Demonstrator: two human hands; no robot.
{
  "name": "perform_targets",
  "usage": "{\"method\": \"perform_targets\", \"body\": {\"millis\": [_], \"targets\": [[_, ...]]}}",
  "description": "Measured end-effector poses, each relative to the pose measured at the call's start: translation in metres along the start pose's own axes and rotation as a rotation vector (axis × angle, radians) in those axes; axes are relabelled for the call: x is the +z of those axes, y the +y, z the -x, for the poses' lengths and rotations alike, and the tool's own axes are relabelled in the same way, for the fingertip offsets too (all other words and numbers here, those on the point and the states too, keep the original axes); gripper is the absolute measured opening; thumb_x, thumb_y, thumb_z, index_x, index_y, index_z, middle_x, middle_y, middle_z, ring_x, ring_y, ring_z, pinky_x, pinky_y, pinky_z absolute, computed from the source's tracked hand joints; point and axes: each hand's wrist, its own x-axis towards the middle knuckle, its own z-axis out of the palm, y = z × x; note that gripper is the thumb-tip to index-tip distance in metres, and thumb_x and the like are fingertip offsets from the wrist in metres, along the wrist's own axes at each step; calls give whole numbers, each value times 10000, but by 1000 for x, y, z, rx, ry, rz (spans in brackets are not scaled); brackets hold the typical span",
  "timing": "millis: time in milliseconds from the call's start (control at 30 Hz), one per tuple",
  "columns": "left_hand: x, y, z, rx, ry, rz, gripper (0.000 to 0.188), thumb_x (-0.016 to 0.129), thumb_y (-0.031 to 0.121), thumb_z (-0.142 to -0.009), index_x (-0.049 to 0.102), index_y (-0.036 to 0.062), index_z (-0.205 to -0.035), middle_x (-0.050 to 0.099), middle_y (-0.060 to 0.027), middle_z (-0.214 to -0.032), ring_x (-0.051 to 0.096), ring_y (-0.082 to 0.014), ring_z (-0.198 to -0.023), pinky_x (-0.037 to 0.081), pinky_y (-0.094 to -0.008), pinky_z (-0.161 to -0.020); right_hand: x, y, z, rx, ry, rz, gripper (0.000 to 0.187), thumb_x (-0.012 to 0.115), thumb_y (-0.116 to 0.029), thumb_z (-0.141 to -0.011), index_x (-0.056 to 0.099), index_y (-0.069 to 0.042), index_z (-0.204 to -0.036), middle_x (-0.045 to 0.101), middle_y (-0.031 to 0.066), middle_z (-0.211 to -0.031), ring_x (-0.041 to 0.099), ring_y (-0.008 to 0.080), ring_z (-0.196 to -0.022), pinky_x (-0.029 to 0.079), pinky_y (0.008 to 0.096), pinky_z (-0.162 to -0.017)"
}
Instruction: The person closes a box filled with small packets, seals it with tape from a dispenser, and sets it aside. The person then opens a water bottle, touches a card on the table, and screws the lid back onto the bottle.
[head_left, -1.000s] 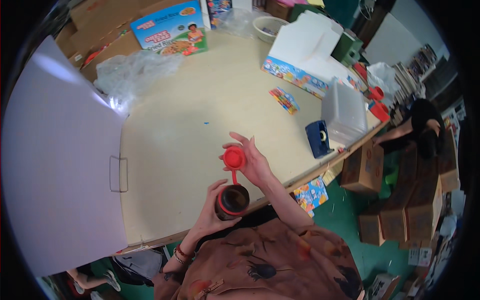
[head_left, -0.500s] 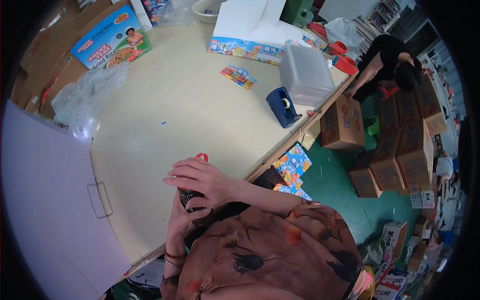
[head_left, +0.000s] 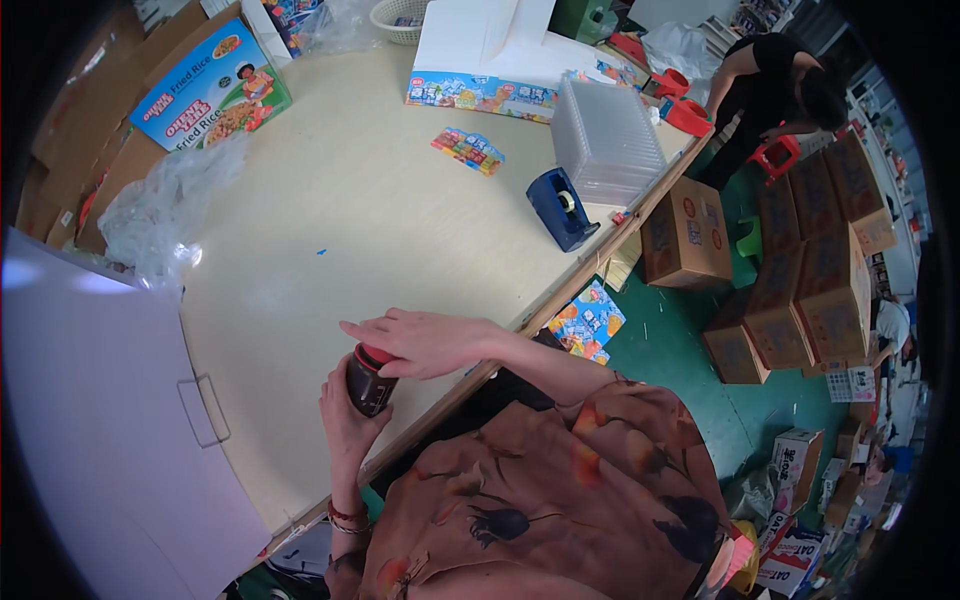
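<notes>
Near the table's front edge, my left hand [head_left: 343, 418] is wrapped round a dark bottle [head_left: 369, 392] with light markings. The bottle stands slightly tilted, its lower part by my palm. My right hand [head_left: 432, 342] lies over the top, its fingers and thumb gripping the red cap [head_left: 374, 354]. Part of the cap is hidden beneath that hand. A bracelet circles my left wrist.
A blue tape dispenser [head_left: 562, 210] and stacked clear plastic trays [head_left: 605, 140] stand along the right edge. Farther back are a colourful card [head_left: 468, 150] and a white display box [head_left: 480, 92]. Cartons [head_left: 685, 235] stand on the green floor, where another person [head_left: 770, 95] bends down.
Both hands and the bottle have moved slightly away from my body. My right hand has shifted its grip, showing more of the red cap. The other person has moved back from the nearest carton.
</notes>
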Motion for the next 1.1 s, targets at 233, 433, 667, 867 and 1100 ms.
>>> {"method": "perform_targets", "body": {"millis": [233, 433, 667, 867, 1100], "targets": [[-2, -2, 4, 25, -3, -26, 874, 793, 83, -516, 401, 52, -1297, 537, -154, -1147, 515, -331, -1052, 412, -433, -916, -8, -6, -16, 386, 0, -126, 582, 470, -374, -924, 385, 33, -1331, 644, 211, -842, 613, 373, -859, 474, 439, -825], [-1, -4, 4, 24, 11, 98, 856, 783, 72, -532, 402, 70, -1299, 533, -134, -1154, 510, -330, -1037, 397, -427, -908, 16, 6, -12, 439, 193, -134, 511, 453, -457, -918, 526, -56, -1226, 650, 188, -805, 623, 364, -860, 479, 448, -787], [-3, -5, 3, 36, -3, 111, 872, 789, 63, -531, 393, 67, -1309, 532, -144, -1161, 505, -333, -1058, 398, -426, -925, -4, -5, -1, 131, 166, -150, 484, 471, -461, -917, 606, -11, -1031, 646, 148, -840, 609, 340, -881, 470, 412, -799], [2, -10, 10, 15, -15, 35, 879, 789, 65, -529, 393, 71, -1313, 533, -140, -1162, 505, -334, -1067, 397, -429, -929, 14, -2, -4, 402, 47, 24, 497, 487, -492, -900, 634, -18, -915, 640, 135, -927, 590, 305, -948, 444, 386, -826], [-1, -12, 13, -46, 20, 224, 853, 774, 81, -551, 397, 87, -1317, 531, -123, -1174, 498, -330, -1083, 388, -442, -929, 22, 3, 1, 164, 245, -138, 522, 517, -529, -866, 634, -24, -924, 649, 161, -884, 622, 304, -825, 465, 374, -763]]}}
